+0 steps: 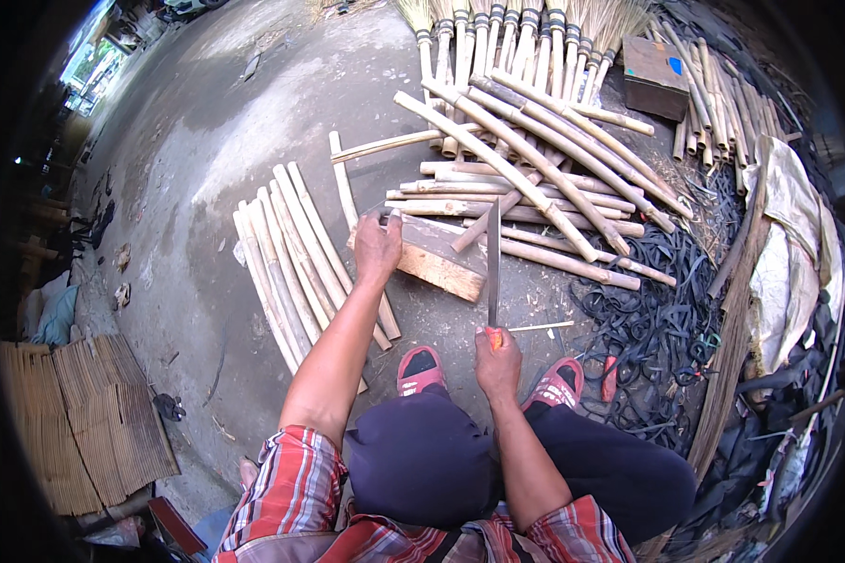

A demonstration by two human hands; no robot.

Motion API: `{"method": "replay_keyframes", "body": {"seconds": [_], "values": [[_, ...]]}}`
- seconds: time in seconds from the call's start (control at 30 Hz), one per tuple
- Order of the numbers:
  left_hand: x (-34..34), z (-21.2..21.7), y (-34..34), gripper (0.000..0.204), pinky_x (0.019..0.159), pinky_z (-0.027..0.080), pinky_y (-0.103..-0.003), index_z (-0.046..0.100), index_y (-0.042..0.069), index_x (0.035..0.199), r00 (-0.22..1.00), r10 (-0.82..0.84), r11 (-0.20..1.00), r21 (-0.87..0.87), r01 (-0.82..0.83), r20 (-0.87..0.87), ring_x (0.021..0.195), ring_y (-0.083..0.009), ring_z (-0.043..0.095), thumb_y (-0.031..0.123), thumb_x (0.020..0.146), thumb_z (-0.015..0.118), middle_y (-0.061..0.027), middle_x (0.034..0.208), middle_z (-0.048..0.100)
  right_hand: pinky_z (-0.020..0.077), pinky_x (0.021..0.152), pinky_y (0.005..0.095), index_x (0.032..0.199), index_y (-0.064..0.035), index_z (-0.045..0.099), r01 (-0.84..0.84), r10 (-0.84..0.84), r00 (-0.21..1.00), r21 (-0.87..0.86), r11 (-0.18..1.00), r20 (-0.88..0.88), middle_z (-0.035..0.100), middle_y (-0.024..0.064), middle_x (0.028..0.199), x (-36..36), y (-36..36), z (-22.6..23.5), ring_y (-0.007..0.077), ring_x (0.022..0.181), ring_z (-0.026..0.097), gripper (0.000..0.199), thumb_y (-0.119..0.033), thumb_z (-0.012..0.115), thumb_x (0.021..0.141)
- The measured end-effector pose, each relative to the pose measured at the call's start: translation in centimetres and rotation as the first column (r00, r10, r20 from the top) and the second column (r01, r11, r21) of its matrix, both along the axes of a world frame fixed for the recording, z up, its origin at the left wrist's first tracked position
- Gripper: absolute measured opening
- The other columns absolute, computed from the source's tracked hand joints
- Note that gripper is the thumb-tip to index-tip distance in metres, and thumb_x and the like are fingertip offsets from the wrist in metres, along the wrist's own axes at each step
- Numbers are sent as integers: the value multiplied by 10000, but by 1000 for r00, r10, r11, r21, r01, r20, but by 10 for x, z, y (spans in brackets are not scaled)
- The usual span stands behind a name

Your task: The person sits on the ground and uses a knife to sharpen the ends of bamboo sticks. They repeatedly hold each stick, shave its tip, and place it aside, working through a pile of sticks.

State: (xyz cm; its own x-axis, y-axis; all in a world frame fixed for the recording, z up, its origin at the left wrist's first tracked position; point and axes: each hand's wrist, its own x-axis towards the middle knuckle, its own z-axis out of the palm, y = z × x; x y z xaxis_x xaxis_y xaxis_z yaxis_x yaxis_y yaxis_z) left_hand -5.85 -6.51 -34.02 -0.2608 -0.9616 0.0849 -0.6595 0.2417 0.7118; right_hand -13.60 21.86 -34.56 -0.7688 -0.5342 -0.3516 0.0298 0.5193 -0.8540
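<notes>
My right hand (499, 361) is wrapped round the orange handle of a long-bladed knife (495, 281), whose blade points away from me. Just left of the blade, a rectangular wooden block (441, 270) lies on the ground. My left hand (378, 248) grips the block's left end, with its fingertips partly hidden. Beyond the block lies a crossed pile of bamboo sticks (521, 178). A row of similar sticks (286, 253) lies left of my left forearm. Near the knife handle, a thin sliver (545, 326) rests on the ground.
Several brooms (526, 42) lie at the back, with a brown box (655, 77) and more sticks (718, 94) to their right. Tangled black strips (652, 319) and a red object (609, 378) lie near my right foot. Corrugated cardboard (89, 422) is at the left.
</notes>
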Motion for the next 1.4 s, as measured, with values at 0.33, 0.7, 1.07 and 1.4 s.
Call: {"method": "replay_keyframes", "body": {"seconds": [0.33, 0.7, 1.07, 1.4], "values": [[-177, -27, -46, 825, 1118, 426, -506, 266, -21, 1562, 840, 165, 539, 761, 361, -516, 1413, -409, 417, 463, 990, 611, -277, 1584, 319, 446, 442, 293, 940, -32, 580, 404, -378, 874, -23, 914, 306, 546, 31, 642, -37, 12, -19, 124, 494, 551, 204, -220, 597, 1017], [-236, -51, -65, 616, 1136, 358, -596, 384, 80, 1433, 603, 455, 437, 755, 490, -655, 1403, -342, 421, 416, 973, 618, -171, 1466, 416, 449, 465, 279, 965, -41, 551, 533, -444, 803, -145, 834, 396, 522, 15, 669, -55, 9, -3, 114, 513, 520, 188, -210, 584, 1040], [-242, -4, -43, 837, 1150, 363, -561, 232, 126, 1606, 833, 270, 506, 808, 303, -482, 1463, -442, 331, 523, 967, 599, -224, 1657, 182, 453, 461, 270, 977, -43, 590, 583, -467, 754, -144, 799, 462, 553, 16, 671, -58, 22, 2, 106, 524, 555, 189, -225, 583, 1032], [-265, -56, -71, 697, 1137, 368, -535, 400, 109, 1467, 612, 525, 417, 806, 421, -591, 1356, -343, 429, 475, 938, 667, -181, 1472, 418, 457, 474, 277, 926, -40, 556, 492, -455, 828, -36, 870, 327, 547, 14, 677, -68, 23, -2, 111, 530, 551, 184, -189, 573, 1033]]}}
